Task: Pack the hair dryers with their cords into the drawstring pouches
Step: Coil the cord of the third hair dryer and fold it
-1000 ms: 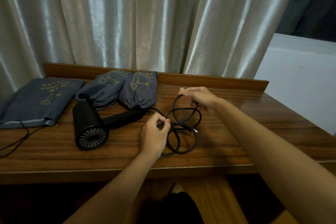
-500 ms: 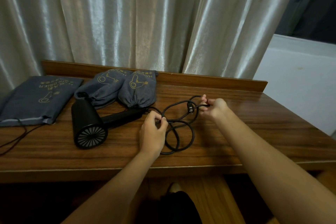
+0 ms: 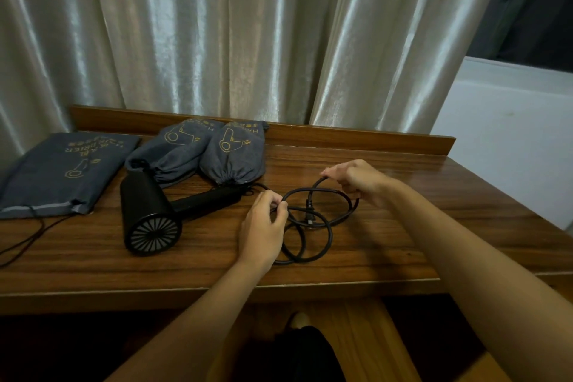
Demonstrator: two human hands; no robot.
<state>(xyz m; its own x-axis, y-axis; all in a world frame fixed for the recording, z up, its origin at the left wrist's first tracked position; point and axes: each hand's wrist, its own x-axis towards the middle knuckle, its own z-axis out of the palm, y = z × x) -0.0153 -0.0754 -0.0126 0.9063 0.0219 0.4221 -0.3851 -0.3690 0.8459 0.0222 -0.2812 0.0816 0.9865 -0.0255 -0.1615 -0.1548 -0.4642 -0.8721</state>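
Now cord point(image 3: 322, 220) between both hands

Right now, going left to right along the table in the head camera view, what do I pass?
Flat empty pouch → black hair dryer → left hand pinching the cord → plug inside the coiled cord → right hand holding the far loop. The two stuffed pouches overlap the dryer's span, so I left them out.

My left hand point(image 3: 263, 226), knuckles up, pinches with fingers point(image 3: 280, 206) curled. My right hand point(image 3: 356, 181) reaches farther forward, fingers bent in what appears a light grip. Both forearms are bare and extended.
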